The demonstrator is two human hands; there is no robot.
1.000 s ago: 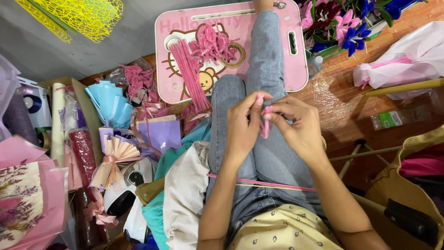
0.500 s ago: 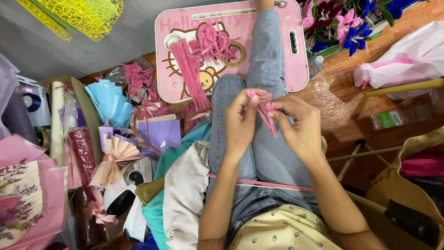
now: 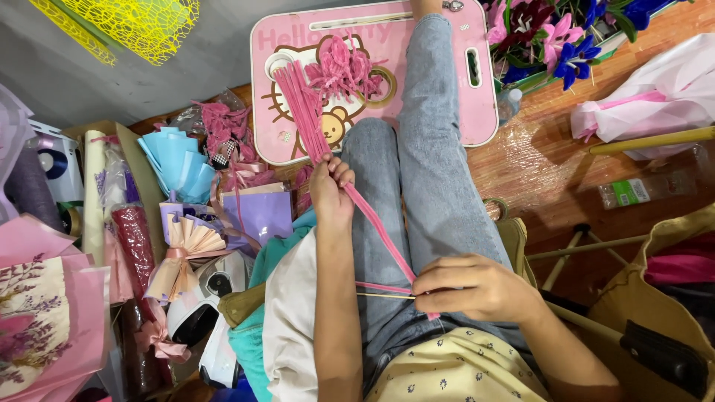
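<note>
Your right hand [image 3: 477, 286] has its fingers [image 3: 439, 277] pressed together, pinching the near end of a pink pipe cleaner [image 3: 380, 231] against your lap, together with a thin wooden stick [image 3: 383, 295] that lies across your jeans [image 3: 428, 186] and points toward your left side. Your left hand [image 3: 330, 195] is curled shut around the same pipe cleaner higher up, so the stem runs taut and slanted between the two hands, from just above your left knee down to your right fingers. Above your left hand the stem joins a bundle of pink pipe cleaners [image 3: 302, 104] lying on the pink lap tray [image 3: 477, 112], just beside a heap of pink loops [image 3: 339, 71] already bent into shape. One leg stretches out over the tray. To your left sit folded blue paper [image 3: 175, 160], a purple bag [image 3: 261, 216] and a peach paper fan [image 3: 190, 242]. Beyond the tray's right edge stand purple and blue flowers [image 3: 558, 45], and yellow mesh [image 3: 134, 26] lies at the upper left. On the wooden floor [image 3: 551, 179] to your right lies a white and pink wrap [image 3: 655, 100].
</note>
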